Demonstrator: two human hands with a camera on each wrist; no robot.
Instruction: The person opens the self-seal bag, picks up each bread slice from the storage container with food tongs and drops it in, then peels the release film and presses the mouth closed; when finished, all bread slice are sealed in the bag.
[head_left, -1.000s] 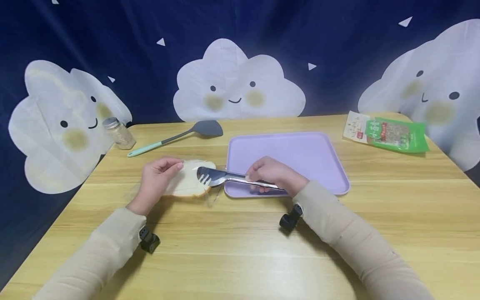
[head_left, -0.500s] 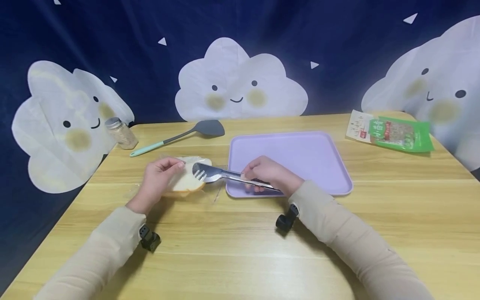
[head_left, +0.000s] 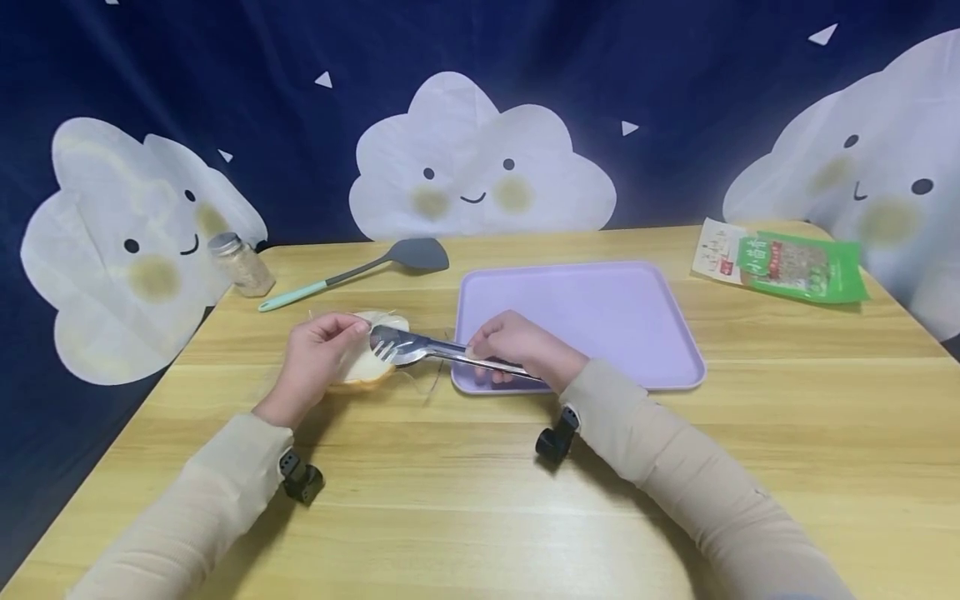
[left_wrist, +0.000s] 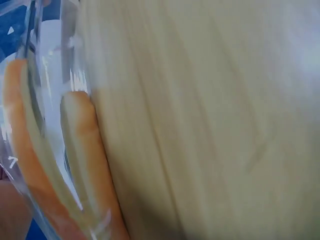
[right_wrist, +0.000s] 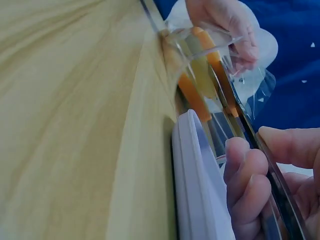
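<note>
Clear wrapper [left_wrist: 77, 73], left hand [head_left: 317, 352] pinching it, right hand [head_left: 521, 347] gripping tongs [head_left: 408, 348], shows two bread slices [left_wrist: 87, 125] only in wrist views.

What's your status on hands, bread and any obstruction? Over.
Left hand pinching clear bag. Right hand gripping tongs, their head at the bread slices. Bag around the slices, could snag the tongs; can't tell if they're inside it.
</note>
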